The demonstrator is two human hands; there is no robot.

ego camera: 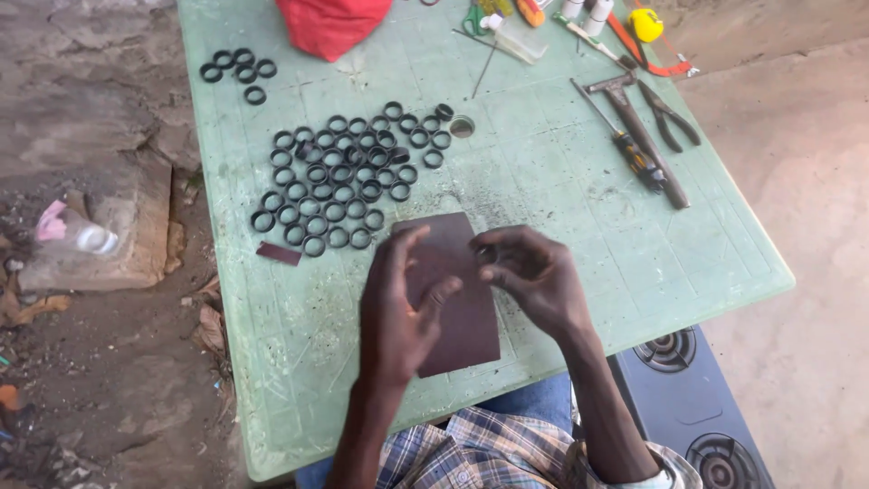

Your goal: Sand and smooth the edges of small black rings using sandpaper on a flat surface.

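Note:
A dark brown sheet [457, 308] lies on the pale green table [561, 181] near its front edge. My left hand [398, 308] rests on the sheet's left side, fingers spread and pressing it down. My right hand [534, 272] hovers at the sheet's upper right corner and pinches a small black ring [489, 254] between its fingertips. Just beyond the sheet, several black rings [339, 177] are packed together in rows on the table.
A smaller group of black rings [240, 71] lies at the far left corner. A hammer [638, 127], pliers [674, 118] and a screwdriver [629, 145] lie at the right. A red bag [330, 25] sits at the back. A small brown scrap [279, 254] lies left of the sheet. A gas stove [697, 407] stands lower right.

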